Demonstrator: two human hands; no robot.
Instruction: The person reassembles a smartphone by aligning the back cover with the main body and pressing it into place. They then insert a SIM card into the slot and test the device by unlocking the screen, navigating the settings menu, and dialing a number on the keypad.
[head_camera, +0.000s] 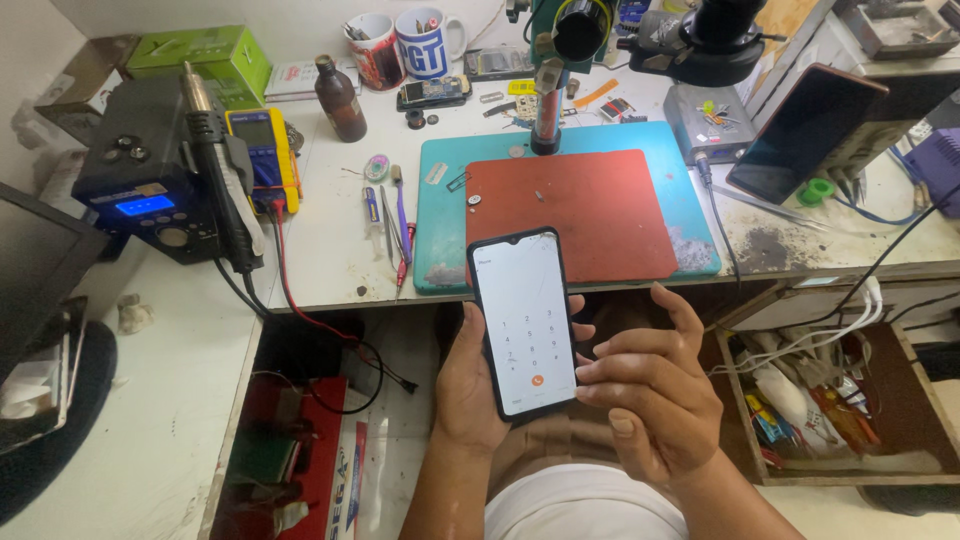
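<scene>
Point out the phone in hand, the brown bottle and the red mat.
phone (523, 318), head view, middle of its lit screen.
brown bottle (342, 105), head view, its body.
red mat (585, 210), head view, bare middle.

Left hand (470, 385) grips phone (522, 320), lit dial pad facing up, just below red mat (580, 215); right hand (650, 400) fingertips touch phone's right edge.
</scene>
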